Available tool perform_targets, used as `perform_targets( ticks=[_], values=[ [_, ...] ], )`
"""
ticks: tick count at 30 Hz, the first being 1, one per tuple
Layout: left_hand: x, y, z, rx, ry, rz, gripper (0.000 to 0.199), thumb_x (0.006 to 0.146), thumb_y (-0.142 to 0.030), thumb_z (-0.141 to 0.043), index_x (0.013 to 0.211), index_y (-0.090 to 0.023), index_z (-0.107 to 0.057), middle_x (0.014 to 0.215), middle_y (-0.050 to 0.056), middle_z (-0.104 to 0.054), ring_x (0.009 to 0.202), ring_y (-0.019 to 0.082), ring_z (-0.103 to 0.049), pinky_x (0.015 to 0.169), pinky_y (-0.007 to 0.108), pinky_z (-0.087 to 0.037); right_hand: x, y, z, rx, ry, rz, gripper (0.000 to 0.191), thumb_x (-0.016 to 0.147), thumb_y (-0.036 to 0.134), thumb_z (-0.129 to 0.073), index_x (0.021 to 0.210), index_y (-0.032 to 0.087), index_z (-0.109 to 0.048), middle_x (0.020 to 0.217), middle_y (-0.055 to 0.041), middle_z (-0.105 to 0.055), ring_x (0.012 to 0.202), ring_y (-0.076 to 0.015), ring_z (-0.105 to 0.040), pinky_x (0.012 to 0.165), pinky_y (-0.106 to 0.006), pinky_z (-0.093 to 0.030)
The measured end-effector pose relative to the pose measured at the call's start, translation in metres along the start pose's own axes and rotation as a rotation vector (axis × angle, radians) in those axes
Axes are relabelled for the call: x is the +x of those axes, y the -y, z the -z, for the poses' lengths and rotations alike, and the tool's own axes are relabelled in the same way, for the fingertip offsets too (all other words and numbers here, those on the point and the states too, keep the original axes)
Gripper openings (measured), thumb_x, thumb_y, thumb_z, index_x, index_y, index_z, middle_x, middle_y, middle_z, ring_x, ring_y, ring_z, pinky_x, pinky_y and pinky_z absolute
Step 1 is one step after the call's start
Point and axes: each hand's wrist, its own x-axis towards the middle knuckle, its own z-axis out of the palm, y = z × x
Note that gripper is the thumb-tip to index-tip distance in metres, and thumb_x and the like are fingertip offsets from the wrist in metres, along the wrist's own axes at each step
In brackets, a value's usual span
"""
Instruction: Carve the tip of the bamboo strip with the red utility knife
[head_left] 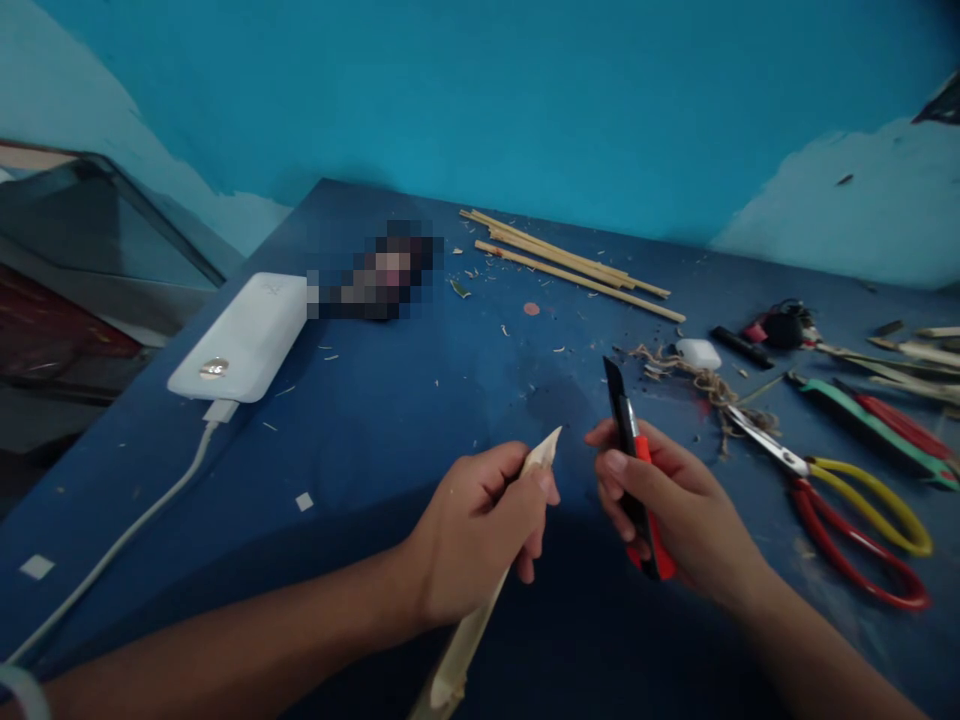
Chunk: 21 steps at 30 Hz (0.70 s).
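Observation:
My left hand [487, 530] is closed around a pale bamboo strip [474, 640], whose pointed, whittled tip rises past my thumb. The strip's lower end runs out of the bottom of the view. In my right hand [675, 500] is a red and black utility knife [646, 500], its dark blade out and pointing up and away from me. The blade stands apart from the strip, a short gap to its right. Both hands are over the near middle of the blue table [390, 400].
A white power bank [244, 335] with a cable [150, 535] lies left, beside a blurred-out object [386, 280]. Thin sticks [577, 265] lie near the wall. Scissors [795, 465], twine [694, 375], a white case [697, 353] and a green-handled tool [870, 425] are on the right.

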Motion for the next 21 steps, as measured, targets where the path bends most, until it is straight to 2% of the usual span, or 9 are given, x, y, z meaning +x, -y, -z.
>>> perform_targets(
  ticks=[5, 9, 12, 16, 19, 21],
  values=[
    [-0.003, -0.002, 0.000, 0.026, -0.019, -0.042, 0.024, 0.089, -0.033, -0.039, 0.076, -0.018, -0.052, 0.051, -0.006, -0.051, 0.040, 0.006, -0.049, 0.039, 0.015, -0.036, -0.002, -0.001, -0.001, 0.016, 0.027, 0.007, 0.022, 0.082, 0.039, -0.052, 0.097, 0.023, -0.052, 0.055, 0.0063, -0.045, 0.038, -0.0092, -0.040, 0.031, -0.018, -0.032],
    [-0.004, -0.003, -0.001, 0.069, -0.064, -0.037, 0.026, 0.089, -0.035, -0.040, 0.075, -0.017, -0.052, 0.050, -0.006, -0.051, 0.040, 0.006, -0.049, 0.038, 0.015, -0.038, -0.005, -0.006, 0.005, -0.035, -0.016, 0.266, 0.021, 0.084, 0.038, -0.051, 0.099, 0.022, -0.055, 0.058, 0.0045, -0.045, 0.044, -0.0109, -0.044, 0.041, -0.025, -0.037],
    [-0.003, -0.008, -0.001, 0.022, -0.024, 0.032, 0.024, 0.084, -0.038, -0.049, 0.071, -0.018, -0.049, 0.049, -0.007, -0.050, 0.036, 0.006, -0.048, 0.034, 0.014, -0.036, -0.005, -0.007, 0.011, -0.176, 0.002, 0.400, 0.020, 0.086, 0.035, -0.051, 0.100, 0.023, -0.058, 0.062, 0.0035, -0.046, 0.047, -0.0113, -0.044, 0.045, -0.025, -0.035],
    [-0.001, -0.017, -0.001, -0.014, 0.049, 0.186, 0.024, 0.074, -0.035, -0.063, 0.069, -0.018, -0.047, 0.046, -0.008, -0.048, 0.034, 0.006, -0.048, 0.031, 0.013, -0.036, -0.005, -0.006, 0.014, -0.263, 0.060, 0.375, 0.020, 0.088, 0.037, -0.049, 0.104, 0.025, -0.053, 0.064, 0.0042, -0.046, 0.051, -0.0115, -0.041, 0.046, -0.024, -0.033],
    [0.000, -0.017, -0.001, -0.027, 0.044, 0.208, 0.023, 0.077, -0.036, -0.060, 0.070, -0.018, -0.046, 0.045, -0.008, -0.048, 0.033, 0.006, -0.047, 0.030, 0.013, -0.035, -0.006, -0.004, 0.013, -0.281, 0.073, 0.317, 0.017, 0.088, 0.038, -0.049, 0.098, 0.025, -0.050, 0.068, 0.0036, -0.047, 0.054, -0.0120, -0.042, 0.048, -0.023, -0.035],
    [0.002, -0.012, -0.001, -0.078, 0.100, 0.207, 0.023, 0.080, -0.038, -0.057, 0.074, -0.018, -0.047, 0.045, -0.008, -0.050, 0.033, 0.006, -0.048, 0.031, 0.012, -0.036, -0.006, -0.003, 0.013, -0.360, 0.083, 0.299, 0.016, 0.088, 0.038, -0.050, 0.094, 0.023, -0.052, 0.070, 0.0024, -0.049, 0.058, -0.0128, -0.045, 0.051, -0.024, -0.038]
  ],
)
